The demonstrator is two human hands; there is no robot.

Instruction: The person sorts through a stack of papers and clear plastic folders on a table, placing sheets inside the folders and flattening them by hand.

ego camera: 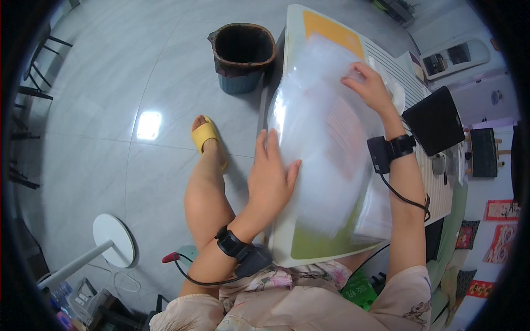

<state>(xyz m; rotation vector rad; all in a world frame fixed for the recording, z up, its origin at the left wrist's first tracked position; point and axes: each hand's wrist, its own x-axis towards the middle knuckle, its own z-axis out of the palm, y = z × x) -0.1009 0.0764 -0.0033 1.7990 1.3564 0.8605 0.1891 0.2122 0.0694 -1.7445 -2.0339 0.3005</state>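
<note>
A stack of clear plastic bags or film (314, 165) lies over a pale board (279, 252) with orange and green areas on the table. My left hand (273, 173) rests along the near left edge of the plastic, fingers apart. Over its upper right part is my right hand (366, 85), thumb and forefinger apart at the surface; whether it pinches a thin layer I cannot tell. A reddish printed patch (345, 128) shows through the plastic. More clear plastic (374, 211) lies beneath my right forearm. Each wrist wears a black strapped device with a cable.
A lined waste bin (240, 78) stands on the floor beyond the table's left side. A black screen or tablet (434, 120) is to the right of my right wrist. A white round stand base (114, 240) is on the floor at lower left. A green bag (360, 289) is below the table edge.
</note>
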